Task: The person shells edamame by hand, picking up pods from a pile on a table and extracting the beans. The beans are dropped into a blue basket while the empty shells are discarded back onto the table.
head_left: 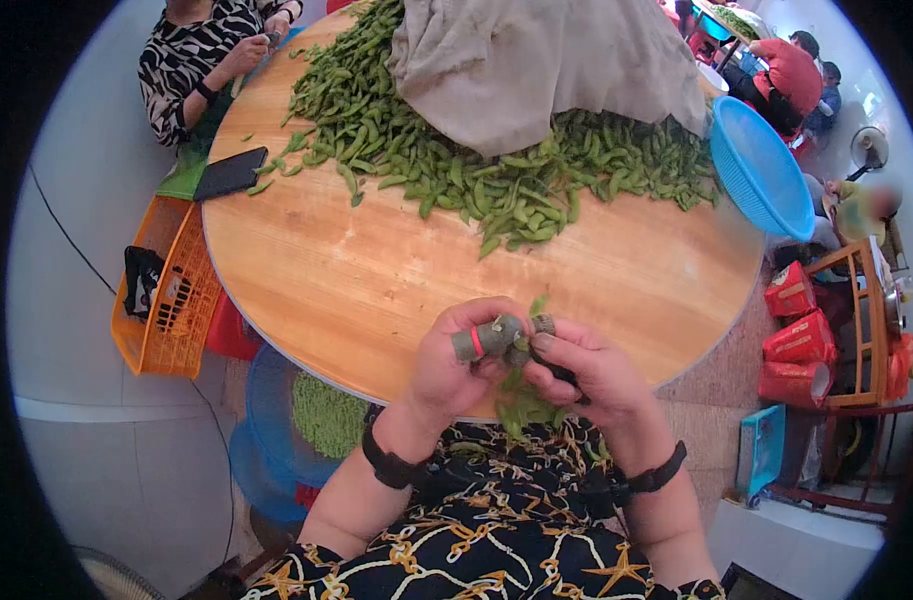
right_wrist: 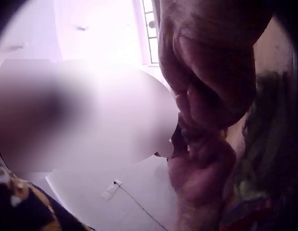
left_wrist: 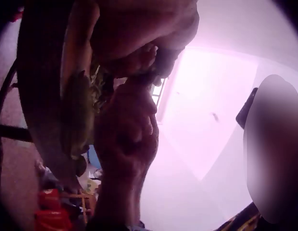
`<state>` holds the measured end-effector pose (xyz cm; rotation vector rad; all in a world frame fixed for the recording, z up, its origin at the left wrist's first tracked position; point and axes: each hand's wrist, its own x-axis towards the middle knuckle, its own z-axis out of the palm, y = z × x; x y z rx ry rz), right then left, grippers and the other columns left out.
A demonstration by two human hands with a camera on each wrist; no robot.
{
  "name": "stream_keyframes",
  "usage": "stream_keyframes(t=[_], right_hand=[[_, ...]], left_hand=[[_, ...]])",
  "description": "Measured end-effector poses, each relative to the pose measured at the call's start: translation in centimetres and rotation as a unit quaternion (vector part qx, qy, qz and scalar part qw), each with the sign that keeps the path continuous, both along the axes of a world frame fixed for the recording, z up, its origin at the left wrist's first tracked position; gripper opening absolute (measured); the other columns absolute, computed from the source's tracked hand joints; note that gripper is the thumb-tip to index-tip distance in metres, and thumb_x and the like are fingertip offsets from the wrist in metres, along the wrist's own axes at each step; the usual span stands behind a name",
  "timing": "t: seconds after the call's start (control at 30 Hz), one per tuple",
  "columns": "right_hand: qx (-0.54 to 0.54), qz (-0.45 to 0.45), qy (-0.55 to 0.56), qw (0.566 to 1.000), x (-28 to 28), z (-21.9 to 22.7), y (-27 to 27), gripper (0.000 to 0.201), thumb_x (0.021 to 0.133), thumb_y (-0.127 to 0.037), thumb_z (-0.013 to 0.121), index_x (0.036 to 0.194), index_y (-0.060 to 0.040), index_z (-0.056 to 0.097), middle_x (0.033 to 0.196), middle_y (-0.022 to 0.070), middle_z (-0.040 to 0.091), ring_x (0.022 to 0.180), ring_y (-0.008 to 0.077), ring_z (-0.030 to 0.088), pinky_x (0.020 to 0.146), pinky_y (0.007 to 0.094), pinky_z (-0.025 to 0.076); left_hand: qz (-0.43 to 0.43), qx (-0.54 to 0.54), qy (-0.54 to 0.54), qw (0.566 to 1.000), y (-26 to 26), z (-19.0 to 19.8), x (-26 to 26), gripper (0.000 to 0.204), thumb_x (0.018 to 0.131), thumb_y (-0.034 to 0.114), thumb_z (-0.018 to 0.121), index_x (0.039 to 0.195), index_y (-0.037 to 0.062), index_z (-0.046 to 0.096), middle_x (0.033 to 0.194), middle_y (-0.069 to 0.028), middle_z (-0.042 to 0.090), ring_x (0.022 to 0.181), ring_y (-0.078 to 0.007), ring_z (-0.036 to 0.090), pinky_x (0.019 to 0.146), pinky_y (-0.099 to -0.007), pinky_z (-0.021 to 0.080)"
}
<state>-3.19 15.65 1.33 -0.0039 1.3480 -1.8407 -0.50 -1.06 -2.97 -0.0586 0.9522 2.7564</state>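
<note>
Both hands meet over the near edge of the table in the head view. The left hand wears grey-green finger covers, one with a red band. Its fingers are curled around a green soybean pod, mostly hidden by the fingers. The right hand pinches at the same spot with thumb and fingers, a ridged dark cover on one fingertip. Just below the hands, more green pods show above the lap. In the wrist views the hands are dark, and the pod is hidden.
A large heap of soybean pods lies across the table, partly under a grey cloth. A phone lies at the left edge. A blue basket leans at the right. Shelled beans fill a blue basin below. Another person sits across.
</note>
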Motion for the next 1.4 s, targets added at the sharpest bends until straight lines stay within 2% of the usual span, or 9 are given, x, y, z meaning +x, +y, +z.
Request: stream_keyframes(t=[0.2,0.3,0.37,0.53,0.63,0.77,0.83,0.9,1.4], right_hand=[[-0.121,0.059,-0.117,0.984,0.4,-0.3,0.8,0.016,0.091,-0.021,0.047,0.086,-0.0082,0.055,0.066,-0.0032,0.052,0.046,0.0019,0.039,0.040,0.0159,0.028],[0.031,0.111,0.089,0.989,0.0,-0.8,1.8,0.020,0.089,-0.024,0.051,0.083,-0.0056,0.057,0.062,-0.0008,0.051,0.048,0.0056,0.044,0.042,0.0222,0.034],[0.150,0.407,0.508,0.744,-0.4,0.7,2.9,0.021,0.085,-0.024,0.056,0.082,-0.0030,0.057,0.061,0.0060,0.054,0.053,0.0163,0.053,0.049,0.0312,0.041],[0.217,0.075,0.433,0.872,-3.1,-0.8,1.7,0.021,0.080,-0.025,0.058,0.084,-0.0042,0.056,0.067,0.0193,0.056,0.065,0.0351,0.056,0.060,0.0401,0.045],[0.386,0.041,0.515,0.764,-4.0,-0.9,0.3,0.021,0.079,-0.024,0.059,0.085,-0.0051,0.057,0.067,0.0203,0.057,0.066,0.0363,0.057,0.061,0.0422,0.045],[0.323,0.352,0.517,0.710,-5.1,0.5,0.9,0.020,0.078,-0.022,0.060,0.089,-0.0052,0.058,0.075,0.0141,0.063,0.066,0.0290,0.061,0.062,0.0376,0.047],[0.395,0.097,0.524,0.748,-8.4,-0.8,1.5,0.024,0.077,-0.026,0.059,0.079,-0.0023,0.055,0.074,0.0225,0.059,0.071,0.0375,0.059,0.065,0.0438,0.047],[0.490,-0.054,0.538,0.684,-12.6,-0.5,1.9,0.026,0.078,-0.026,0.057,0.079,-0.0002,0.054,0.075,0.0234,0.059,0.073,0.0374,0.059,0.067,0.0440,0.047],[0.520,0.098,0.547,0.648,-4.1,-0.4,0.5,0.021,0.079,-0.021,0.058,0.078,-0.0013,0.052,0.063,0.0198,0.058,0.061,0.0376,0.058,0.055,0.0458,0.045]], left_hand=[[-0.089,0.065,0.041,0.993,-0.2,-0.3,-0.2,0.020,0.082,0.019,0.056,0.087,-0.0011,0.055,0.071,0.0001,0.049,0.056,-0.0047,0.043,0.046,-0.0165,0.032],[-0.005,0.092,-0.020,0.996,-0.3,-0.5,-0.3,0.020,0.085,0.021,0.053,0.089,0.0008,0.055,0.068,0.0016,0.046,0.053,-0.0052,0.040,0.045,-0.0179,0.030],[0.082,0.135,-0.069,0.985,-0.4,-0.5,-0.7,0.020,0.087,0.022,0.051,0.090,0.0019,0.055,0.066,0.0021,0.044,0.051,-0.0058,0.038,0.044,-0.0188,0.029],[0.152,0.047,-0.040,0.986,0.2,0.2,-0.7,0.018,0.090,0.021,0.048,0.093,0.0037,0.054,0.065,0.0009,0.043,0.049,-0.0067,0.036,0.044,-0.0189,0.028],[0.159,0.029,-0.035,0.986,0.1,0.1,-0.5,0.017,0.090,0.020,0.048,0.093,0.0034,0.053,0.065,0.0004,0.043,0.049,-0.0068,0.036,0.044,-0.0188,0.028],[0.157,0.038,-0.060,0.985,0.1,0.4,-0.6,0.017,0.089,0.019,0.048,0.093,0.0032,0.053,0.067,0.0001,0.044,0.050,-0.0068,0.036,0.045,-0.0188,0.028],[0.152,0.030,-0.053,0.987,0.2,0.5,-0.6,0.016,0.089,0.019,0.048,0.093,0.0033,0.053,0.067,0.0001,0.044,0.050,-0.0069,0.037,0.045,-0.0189,0.029],[0.150,0.021,-0.044,0.988,0.4,0.5,-0.7,0.016,0.089,0.018,0.049,0.093,0.0033,0.053,0.067,0.0001,0.044,0.050,-0.0070,0.037,0.045,-0.0190,0.029],[0.109,-0.009,-0.039,0.993,0.6,0.3,-0.6,0.015,0.089,0.015,0.047,0.094,0.0024,0.052,0.067,0.0006,0.045,0.052,-0.0058,0.038,0.046,-0.0177,0.029]])
